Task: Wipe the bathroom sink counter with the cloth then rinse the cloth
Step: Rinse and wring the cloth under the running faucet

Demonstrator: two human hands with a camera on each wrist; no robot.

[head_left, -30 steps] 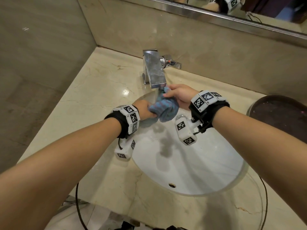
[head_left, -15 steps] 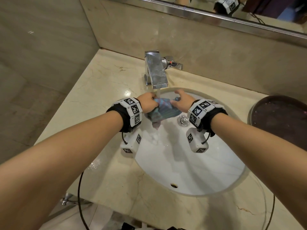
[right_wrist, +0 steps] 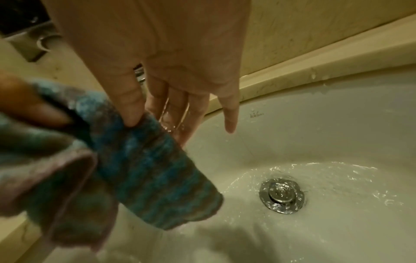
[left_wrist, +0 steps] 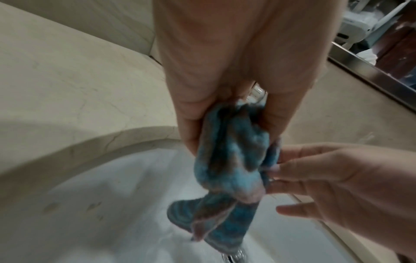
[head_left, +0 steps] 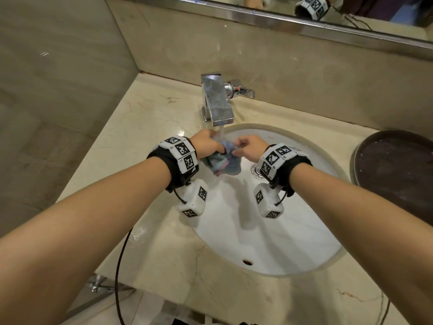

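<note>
The blue striped cloth (head_left: 222,161) hangs bunched under the running stream from the chrome faucet (head_left: 218,102), above the white sink basin (head_left: 269,231). My left hand (head_left: 216,148) grips the cloth's upper bunch; in the left wrist view its fingers and thumb (left_wrist: 191,135) curl round the cloth (left_wrist: 229,156). My right hand (head_left: 237,150) pinches the cloth's right edge. In the right wrist view its thumb (right_wrist: 133,110) presses into the cloth (right_wrist: 153,174) while the other fingers point down, water running over them. The lower folds dangle free.
The beige marble counter (head_left: 150,118) surrounds the basin, with wet patches at the front left. The drain (right_wrist: 281,194) has water swirling round it. A dark round tray (head_left: 398,174) sits on the counter at the right. A wall closes the left side, with a mirror above.
Both hands have dropped from just under the spout lower into the basin. The right hand went from wrapping over the cloth to pinching its edge, and the cloth hangs looser.
</note>
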